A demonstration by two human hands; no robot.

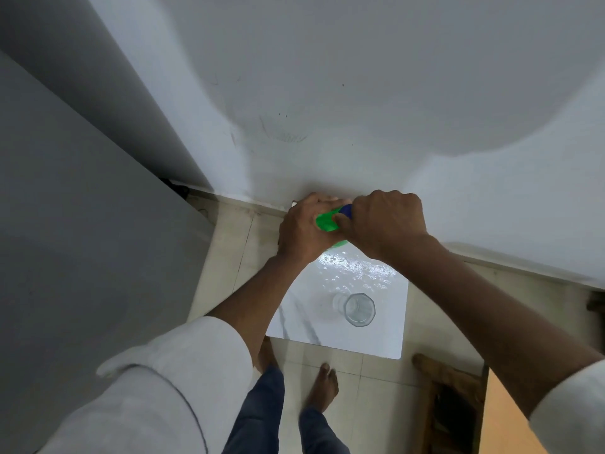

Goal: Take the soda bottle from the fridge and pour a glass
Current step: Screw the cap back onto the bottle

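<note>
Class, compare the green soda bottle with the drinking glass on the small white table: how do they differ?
The soda bottle is green and opaque-looking; the glass is clear. The bottle is gripped by the left hand and the right hand, which covers its blue cap; the glass stands untouched and open-topped, apparently empty. Both are over the white table.

Green soda bottle (327, 221) near far edge of white marbled desk (386, 342), mostly hidden, blue cap (346, 210) on top. Clear faceted glass (359, 309) upright, empty, on desk's near right part, well apart from bottle.
</note>
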